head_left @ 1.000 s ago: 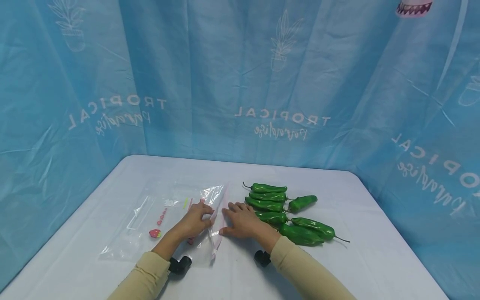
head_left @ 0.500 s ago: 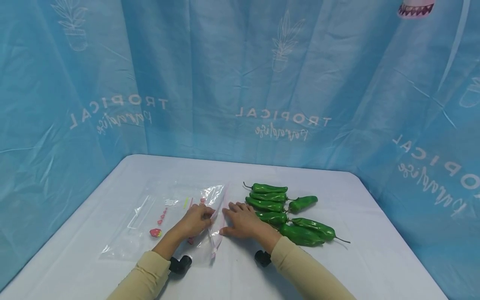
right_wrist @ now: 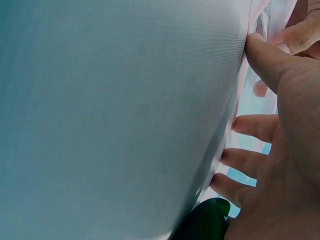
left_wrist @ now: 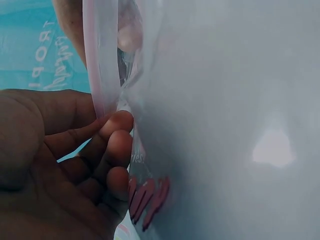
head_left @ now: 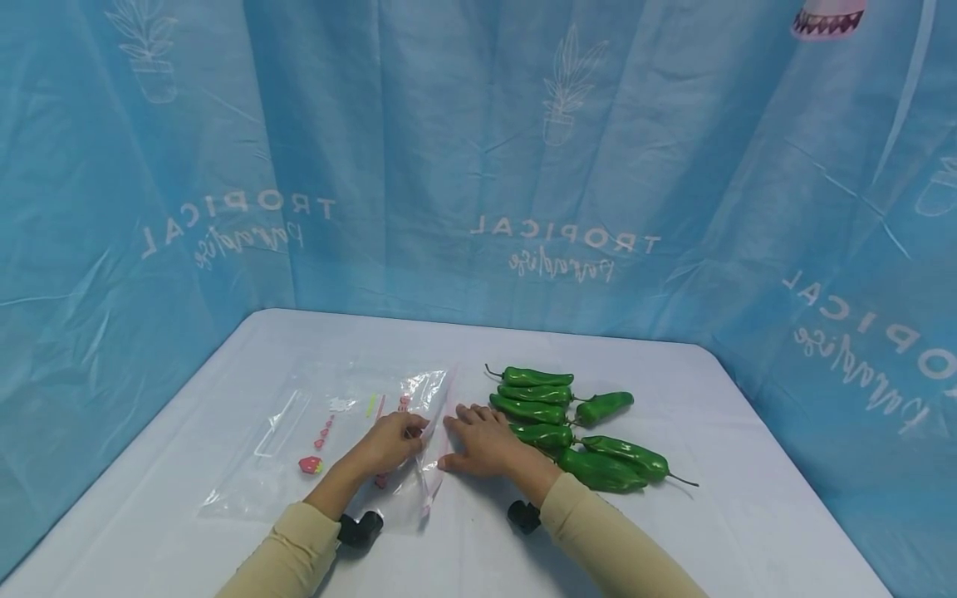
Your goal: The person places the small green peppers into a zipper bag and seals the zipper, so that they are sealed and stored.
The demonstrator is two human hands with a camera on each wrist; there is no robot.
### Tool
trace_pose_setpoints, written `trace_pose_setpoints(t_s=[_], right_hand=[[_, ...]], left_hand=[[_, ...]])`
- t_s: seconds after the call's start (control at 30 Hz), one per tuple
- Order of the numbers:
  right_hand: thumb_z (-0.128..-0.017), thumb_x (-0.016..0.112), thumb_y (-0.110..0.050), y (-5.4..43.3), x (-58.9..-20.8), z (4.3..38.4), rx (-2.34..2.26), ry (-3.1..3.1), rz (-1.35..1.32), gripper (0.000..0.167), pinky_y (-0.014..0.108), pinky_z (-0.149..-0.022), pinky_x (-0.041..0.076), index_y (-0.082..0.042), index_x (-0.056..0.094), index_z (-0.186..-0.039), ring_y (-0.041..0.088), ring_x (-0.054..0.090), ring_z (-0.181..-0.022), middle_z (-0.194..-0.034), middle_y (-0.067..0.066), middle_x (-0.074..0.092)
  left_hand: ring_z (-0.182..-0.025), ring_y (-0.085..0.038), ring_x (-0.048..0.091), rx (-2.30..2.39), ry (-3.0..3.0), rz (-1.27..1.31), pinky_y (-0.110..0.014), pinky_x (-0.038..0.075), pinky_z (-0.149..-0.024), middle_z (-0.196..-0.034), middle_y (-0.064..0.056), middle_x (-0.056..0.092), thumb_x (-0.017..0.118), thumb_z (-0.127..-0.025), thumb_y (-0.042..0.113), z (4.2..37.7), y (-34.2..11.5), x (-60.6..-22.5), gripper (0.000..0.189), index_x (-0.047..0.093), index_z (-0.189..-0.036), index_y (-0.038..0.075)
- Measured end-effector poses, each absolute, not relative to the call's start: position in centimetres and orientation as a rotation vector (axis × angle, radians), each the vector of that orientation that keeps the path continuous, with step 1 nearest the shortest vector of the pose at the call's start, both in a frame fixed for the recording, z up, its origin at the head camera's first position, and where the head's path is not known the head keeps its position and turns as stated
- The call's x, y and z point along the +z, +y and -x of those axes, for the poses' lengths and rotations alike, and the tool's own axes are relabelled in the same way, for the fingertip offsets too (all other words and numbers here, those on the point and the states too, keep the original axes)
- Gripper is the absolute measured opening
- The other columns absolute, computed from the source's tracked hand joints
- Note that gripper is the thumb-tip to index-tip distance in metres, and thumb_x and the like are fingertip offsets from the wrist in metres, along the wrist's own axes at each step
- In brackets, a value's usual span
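A clear plastic zip bag [head_left: 262, 477] with strawberry prints lies flat on the left half of the table, its pink-edged mouth facing right. At that mouth, my left hand [head_left: 389, 442] pinches the upper layer between thumb and fingers, lifting it slightly. The left wrist view shows the pink bag edge [left_wrist: 95, 60] beside that pinch. Palm down, my right hand [head_left: 482, 440] lies with fingers spread, its fingertips pressing at the bag's lower lip. In the right wrist view its fingers [right_wrist: 247, 162] press down close to a green pepper [right_wrist: 205, 222].
Several glossy green peppers [head_left: 601, 470] lie just right of my right hand, some with long stems. Black wrist devices, one a black cylinder [head_left: 523, 516], hang under both forearms. A white cloth [head_left: 718, 415] covers the table, and a blue printed curtain [head_left: 449, 166] surrounds it.
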State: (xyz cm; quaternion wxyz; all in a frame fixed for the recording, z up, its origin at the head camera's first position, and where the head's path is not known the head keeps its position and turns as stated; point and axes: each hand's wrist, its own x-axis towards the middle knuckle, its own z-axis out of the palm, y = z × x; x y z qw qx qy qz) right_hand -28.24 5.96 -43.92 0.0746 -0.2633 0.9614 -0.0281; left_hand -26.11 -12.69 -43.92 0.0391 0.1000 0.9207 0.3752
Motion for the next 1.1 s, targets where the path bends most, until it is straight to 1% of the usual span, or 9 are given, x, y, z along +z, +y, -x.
trace_pose_setpoints(t_s=[0.2, 0.43, 0.57, 0.8, 0.9, 1.1], right_hand=[[-0.085, 0.054, -0.061, 6.02, -43.82, 28.11, -0.096, 2.886, 0.8, 0.071, 0.054, -0.114, 0.023, -0.024, 0.038, -0.144, 0.031, 0.029, -0.142, -0.154, 0.005, 0.032], [-0.086, 0.053, -0.061, 6.06, -43.93, 28.25, -0.075, 2.898, 0.82, 0.072, 0.054, -0.113, 0.024, -0.023, 0.038, -0.144, 0.031, 0.03, -0.141, -0.153, 0.006, 0.033], [-0.086, 0.052, -0.062, 6.04, -44.1, 28.33, -0.053, 2.9, 0.825, 0.072, 0.054, -0.113, 0.025, -0.023, 0.037, -0.145, 0.031, 0.03, -0.141, -0.153, 0.006, 0.032], [-0.086, 0.052, -0.062, 6.01, -44.05, 28.26, -0.042, 2.895, 0.825, 0.072, 0.054, -0.113, 0.025, -0.024, 0.036, -0.145, 0.031, 0.029, -0.142, -0.153, 0.005, 0.032], [-0.086, 0.052, -0.062, 6.02, -43.91, 28.16, -0.047, 2.893, 0.826, 0.072, 0.054, -0.114, 0.024, -0.024, 0.036, -0.145, 0.031, 0.029, -0.142, -0.154, 0.005, 0.032], [-0.086, 0.052, -0.061, 6.05, -43.82, 28.06, -0.066, 2.887, 0.821, 0.071, 0.054, -0.113, 0.024, -0.024, 0.037, -0.145, 0.031, 0.029, -0.142, -0.153, 0.006, 0.032]], left_hand=[[-0.082, -0.016, 0.058, 1.16, 2.822, -0.31, -0.035, 0.05, -0.076, -0.096, -0.008, 0.066, 0.062, -0.08, 0.002, 26.15, -12.49, -43.99, 0.035, 0.064, -0.115, -0.001], [-0.085, -0.017, 0.06, 1.208, 2.826, -0.276, -0.036, 0.051, -0.079, -0.096, -0.009, 0.067, 0.062, -0.079, 0.001, 26.17, -12.18, -44.19, 0.036, 0.064, -0.115, -0.002], [-0.081, -0.016, 0.058, 1.247, 2.828, -0.258, -0.033, 0.051, -0.074, -0.091, -0.008, 0.066, 0.061, -0.077, -0.001, 26.15, -12.09, -44.14, 0.037, 0.064, -0.114, -0.004], [-0.073, -0.013, 0.053, 1.326, 2.819, -0.223, -0.026, 0.046, -0.066, -0.082, -0.006, 0.063, 0.061, -0.078, -0.001, 26.24, -11.99, -44.24, 0.035, 0.064, -0.112, -0.004], [-0.072, -0.013, 0.053, 1.353, 2.814, -0.203, -0.024, 0.045, -0.063, -0.082, -0.005, 0.062, 0.062, -0.079, 0.0, 26.3, -11.97, -44.23, 0.034, 0.064, -0.112, -0.004], [-0.071, -0.011, 0.053, 1.383, 2.799, -0.126, -0.023, 0.045, -0.063, -0.085, -0.004, 0.062, 0.064, -0.082, 0.006, 26.45, -11.93, -44.27, 0.034, 0.063, -0.115, -0.002]])
